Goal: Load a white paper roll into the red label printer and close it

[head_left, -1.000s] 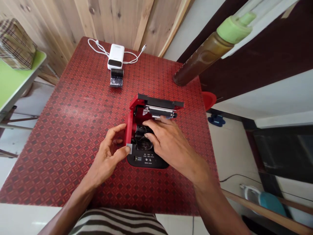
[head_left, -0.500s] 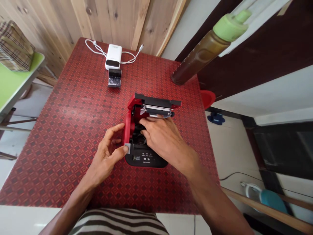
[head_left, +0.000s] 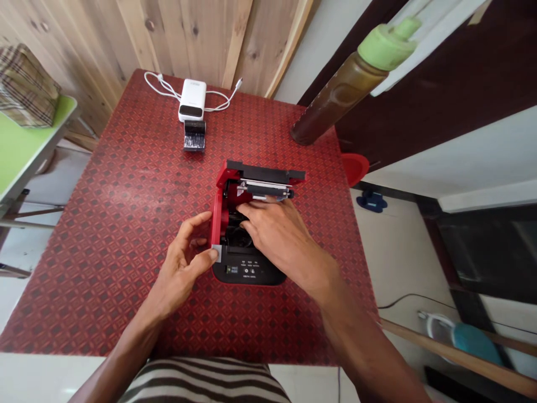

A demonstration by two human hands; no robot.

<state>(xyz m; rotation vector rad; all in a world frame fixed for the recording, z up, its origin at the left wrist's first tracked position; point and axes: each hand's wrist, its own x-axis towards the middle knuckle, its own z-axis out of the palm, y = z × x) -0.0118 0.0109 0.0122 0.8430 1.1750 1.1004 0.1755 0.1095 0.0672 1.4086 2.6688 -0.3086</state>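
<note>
A red and black label printer lies on the table in front of me, its lid raised at the far side. My left hand steadies its left edge, with the thumb on a grey corner piece and the fingers curved along the red side wall. Into the inner compartment reaches my right hand, palm down and fingers bent. Its fingertips are partly hidden, beside dark, shiny material. What they pinch, if anything, I cannot make out.
Near the table's far edge lies a white power bank with a white cable. Just in front of it is a small black roll. A tall brown bottle with a green cap stands at the back right of the patterned red table.
The view has shifted slightly. Both hands keep nearly the same places on the printer, and the lid stays raised.
</note>
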